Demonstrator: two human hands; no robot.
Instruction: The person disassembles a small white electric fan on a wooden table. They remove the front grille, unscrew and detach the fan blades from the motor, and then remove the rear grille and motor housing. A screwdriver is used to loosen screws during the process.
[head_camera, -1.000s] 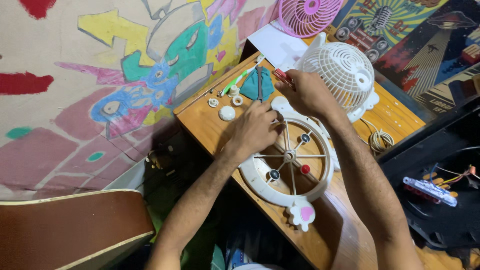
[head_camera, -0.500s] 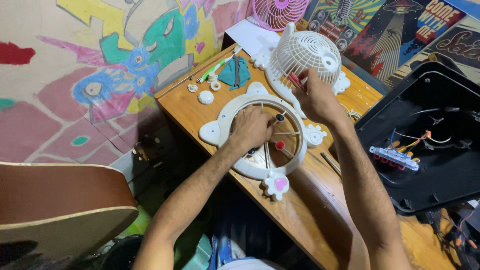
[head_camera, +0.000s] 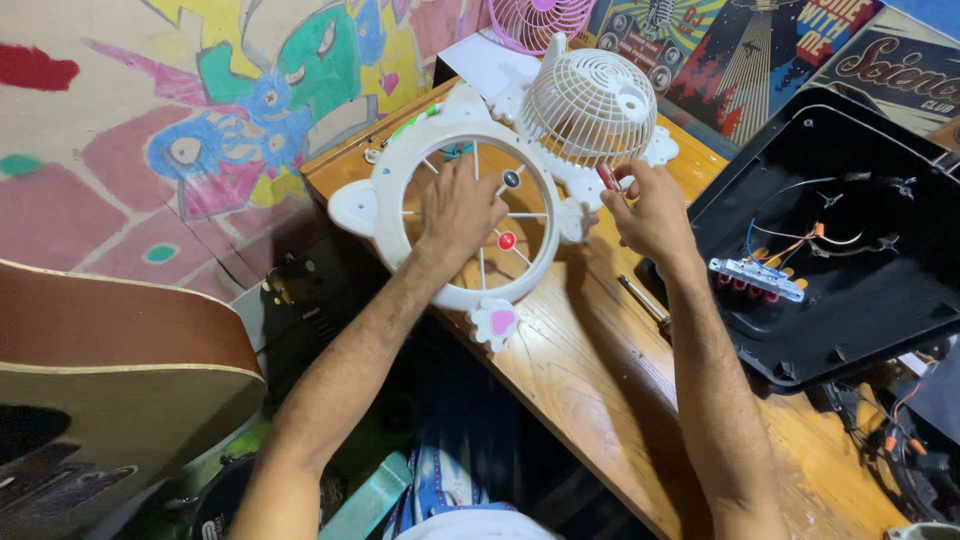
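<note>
My left hand (head_camera: 458, 207) lies flat on the spokes in the middle of the round white plastic fan frame with ear shapes (head_camera: 392, 190), fingers spread open and pressing on it, not closed around anything. The frame lies on the wooden desk (head_camera: 590, 370), at its far left part, and its small foot with a pink heart (head_camera: 497, 322) points toward me, near the desk edge. Inside the ring I see a red round knob (head_camera: 506, 241) just right of my wrist and a dark knob (head_camera: 511, 179) just beyond my fingers.

My right hand (head_camera: 648, 208) is closed around a red-handled tool (head_camera: 607, 176); only the handle end shows above my fingers. This hand is just right of the frame and close in front of the white domed plastic fan grille (head_camera: 585, 105), which stands at the far side of the desk.

A thin metal rod (head_camera: 642, 300) lies on the desk beside my right forearm. To the right is an open black plastic casing (head_camera: 850, 300) with coloured wires and a white strip (head_camera: 756, 278) inside. On the left, below the desk, a brown guitar body (head_camera: 110, 350) is visible.
</note>
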